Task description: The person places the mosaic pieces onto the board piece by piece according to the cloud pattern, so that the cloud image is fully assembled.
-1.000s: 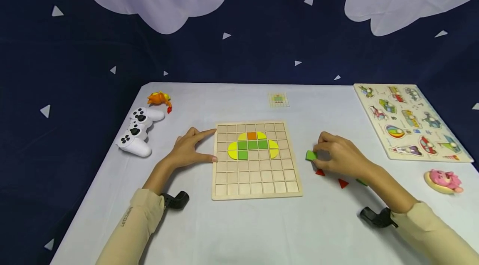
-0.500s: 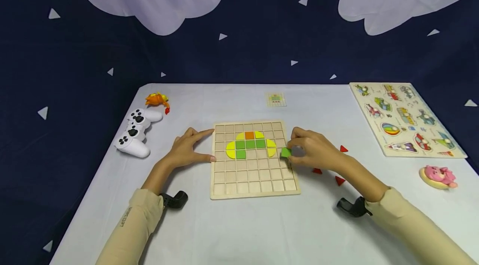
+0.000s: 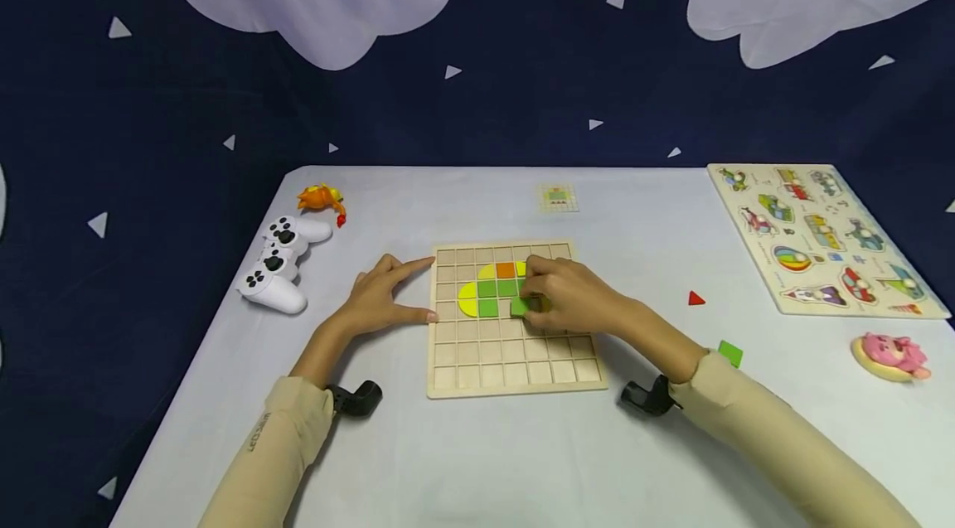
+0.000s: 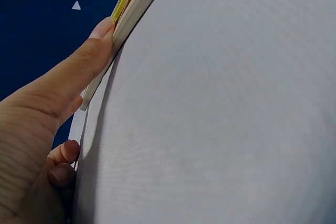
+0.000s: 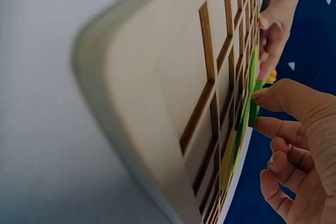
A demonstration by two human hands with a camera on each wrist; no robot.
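Note:
A wooden grid board (image 3: 515,379) lies on the white table. My left hand (image 3: 373,297) touches its left edge with extended thumb and forefinger; in the left wrist view the thumb (image 4: 86,59) presses against the board's side. Over the board's middle, my right hand (image 3: 578,296) pinches a green square tile (image 3: 518,307) between thumb and forefinger, also visible in the right wrist view. Green tiles (image 3: 487,288), an orange tile (image 3: 505,270) and rounded yellow tiles (image 3: 467,299) sit in the grid's cells. The right hand hides the pattern's right part.
Loose on the right are a red triangle (image 3: 695,298) and a green tile (image 3: 730,353). A small pattern card (image 3: 558,197) lies behind the board. A picture puzzle (image 3: 828,242), pink toy (image 3: 891,356), white game controller (image 3: 283,264) and orange toy (image 3: 322,197) stand around.
My right hand has carried the green tile leftward from the table's right side to over the board. The left hand stays at the board's edge.

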